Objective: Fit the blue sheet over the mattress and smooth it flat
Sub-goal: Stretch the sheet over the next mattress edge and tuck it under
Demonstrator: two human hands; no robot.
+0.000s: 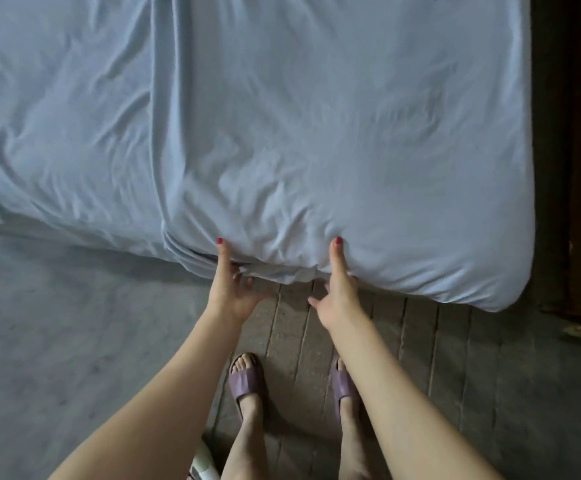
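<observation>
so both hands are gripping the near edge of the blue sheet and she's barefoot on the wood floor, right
Not quite. The left hand and right hand do grip the near edge of the blue sheet, over the wood floor, but the feet are not bare: the head view shows purple slippers.

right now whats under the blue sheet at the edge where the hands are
The blue sheet drapes over the edge, so the mattress is covered. Left hand and right hand have thumbs on top; fingers curl under the bunched hem, mostly hidden.

wrinkled blue sheet [316,116] covering mattress
</observation>
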